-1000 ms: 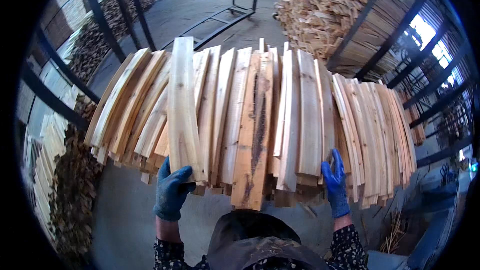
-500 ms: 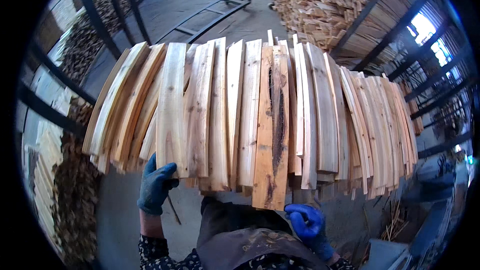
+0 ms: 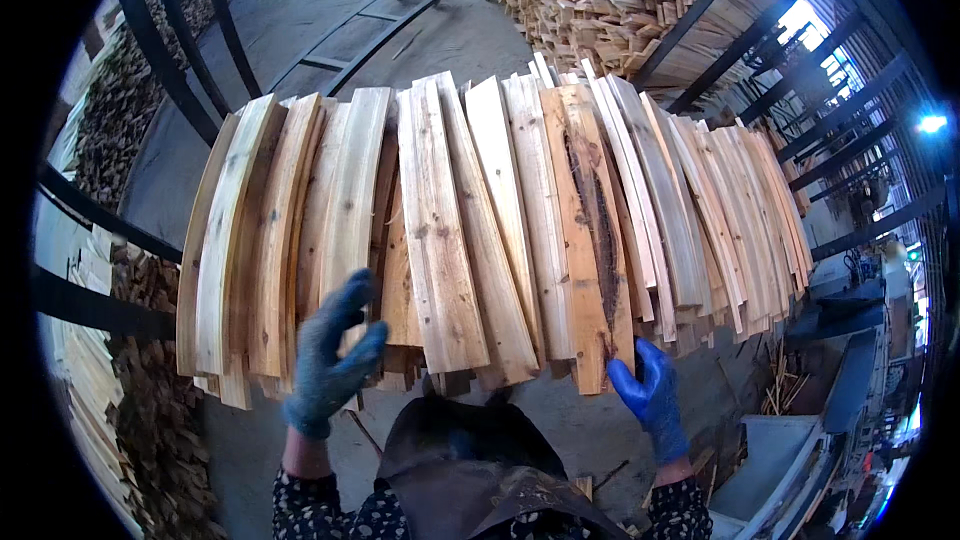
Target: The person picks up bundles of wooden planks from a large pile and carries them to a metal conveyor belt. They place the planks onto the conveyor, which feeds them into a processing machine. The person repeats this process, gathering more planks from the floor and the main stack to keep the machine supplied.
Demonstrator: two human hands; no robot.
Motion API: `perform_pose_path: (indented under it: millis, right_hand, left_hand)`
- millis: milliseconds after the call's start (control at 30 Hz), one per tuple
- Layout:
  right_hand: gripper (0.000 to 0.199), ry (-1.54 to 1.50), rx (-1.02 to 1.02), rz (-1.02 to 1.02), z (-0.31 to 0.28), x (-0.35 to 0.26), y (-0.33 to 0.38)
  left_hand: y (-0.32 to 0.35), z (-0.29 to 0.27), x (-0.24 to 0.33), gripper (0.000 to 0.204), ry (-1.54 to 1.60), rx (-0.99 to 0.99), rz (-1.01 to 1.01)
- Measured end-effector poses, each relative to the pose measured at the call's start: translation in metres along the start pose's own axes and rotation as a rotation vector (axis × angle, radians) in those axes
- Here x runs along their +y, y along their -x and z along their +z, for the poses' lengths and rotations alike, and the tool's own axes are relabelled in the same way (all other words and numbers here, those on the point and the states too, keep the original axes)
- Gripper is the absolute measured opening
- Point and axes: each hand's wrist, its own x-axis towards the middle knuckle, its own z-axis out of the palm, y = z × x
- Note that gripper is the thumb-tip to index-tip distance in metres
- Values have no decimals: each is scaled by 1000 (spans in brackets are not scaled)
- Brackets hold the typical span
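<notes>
Our left hand point(image 3: 335, 365) held thumb and fingers apart at the boards point(image 3: 440, 240); our right hand point(image 3: 652, 400) sat at the near end of a dark-streaked board point(image 3: 592, 230) among them, whether clamped we couldn't tell. Beyond stood a wood pile point(image 3: 600, 10).

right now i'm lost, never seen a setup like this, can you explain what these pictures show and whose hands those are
There's no robot here: these are a person's own gloved left hand and right hand. Every picture comes from a wide camera on that person's head, looking down, so straight edges look bent. Wooden boards lie side by side in a broad row; what supports them is hidden. The left hand is open by their near ends, holding nothing. The right is at the near corner of the dark-streaked board; whether it grips is unclear. Behind stands a wood pile.
</notes>
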Motion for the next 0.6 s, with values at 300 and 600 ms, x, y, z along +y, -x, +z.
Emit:
perform_pose_path:
  millis: [300, 600]
  right_hand:
    - [28, -303, 176, 111, 21, -33, 5]
    - [50, -726, -161, 212, 39, -71, 41]
  left_hand:
    - [0, 93, 8, 64, 375, -408, -32]
    - [-22, 91, 37, 62, 989, -348, -338]
